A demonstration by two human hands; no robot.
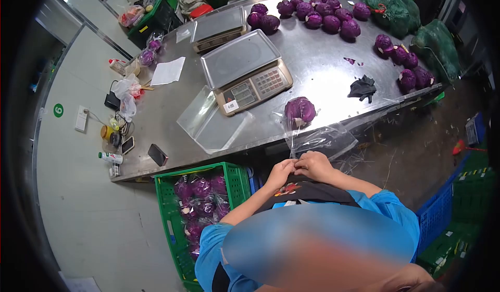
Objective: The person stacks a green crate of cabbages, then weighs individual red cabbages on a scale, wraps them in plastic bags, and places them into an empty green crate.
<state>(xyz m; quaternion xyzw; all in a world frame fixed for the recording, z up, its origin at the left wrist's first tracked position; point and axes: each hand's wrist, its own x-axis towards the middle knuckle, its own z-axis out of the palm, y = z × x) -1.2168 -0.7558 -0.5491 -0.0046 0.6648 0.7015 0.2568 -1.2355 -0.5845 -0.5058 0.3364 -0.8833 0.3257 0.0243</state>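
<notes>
My left hand [282,173] and my right hand [313,166] meet in front of my waist, just off the table's near edge. Fingers on both are closed in a pinch, almost touching each other. A clear plastic bag [327,140] runs from the table edge down to them, its gathered end at my fingertips; the exact grip is partly hidden. Just beyond the bag, a red cabbage [300,110] sits on the steel table [333,78], apart from both hands.
A digital scale [250,86] stands left of the cabbage, with plastic sheets [213,122] beside it. More red cabbages [331,23] and green net sacks [391,11] lie farther back. A black glove [362,88] is at right. Below left stands a green crate [168,214] of wrapped cabbages.
</notes>
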